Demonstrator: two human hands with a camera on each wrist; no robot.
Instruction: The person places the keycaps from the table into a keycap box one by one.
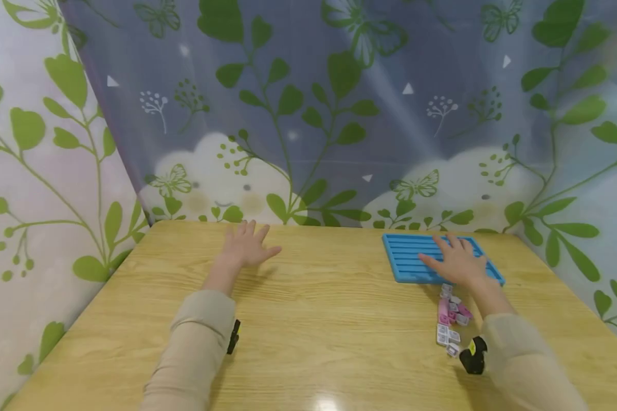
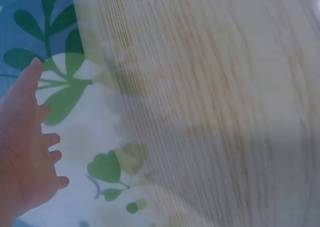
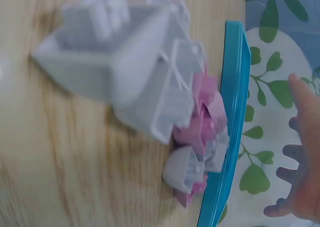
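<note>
Spreading the left hand (image 1: 244,246) wide over the far left part of the wooden table (image 1: 313,319), gripping nothing, reaching well apart from tray and pieces. Spreading the right hand (image 1: 461,264) too, reaching over the right part of the blue ridged tray (image 1: 405,261), pinching nothing; not managing to tell whether touching it.

Spotting the tray flat at the far right of the table, near the patterned curtain (image 1: 185,114). Spotting white pieces (image 1: 443,335) and pink pieces (image 1: 444,311) in a loose pile on the wood, starting just beside the tray's near edge and ending near the black wrist mount (image 1: 474,357). Making out hollow undersides on some in the right wrist view; not managing to tell whether touching the tray edge.

Judging progress as very early: seeing bare grooves (image 1: 413,258) in the uncovered part of the tray, finding every visible piece outside it. Missing the stretch under the right hand, so leaving that part undecided. Rating the whole visible pile as left to handle, no step as clearly finished. Crediting only the layout as done: having tray and pieces side by side. Seeing no piece near the left hand, so marking that side as idle.
</note>
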